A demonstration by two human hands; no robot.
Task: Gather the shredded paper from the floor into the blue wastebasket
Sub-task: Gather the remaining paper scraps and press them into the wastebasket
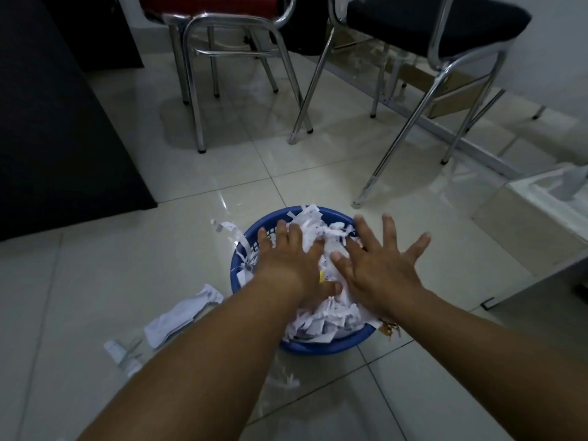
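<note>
The pale tiled floor point(95, 281) carries the blue basket point(318, 348). Just left of the basket lie crumpled paper point(181, 316) and loose strips point(122, 353). More shreds point(283, 380) lie on its near side, and brown scraps point(389, 329) at its right. A red chair point(197, 90) and a black chair point(439, 23) stand beyond it.

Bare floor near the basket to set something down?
Free: tile between wastebasket and chair legs; tile right of it toward white ledge. Crowded: paper clumps left of it, shreds nearside, heap under left hand and right hand.
</note>
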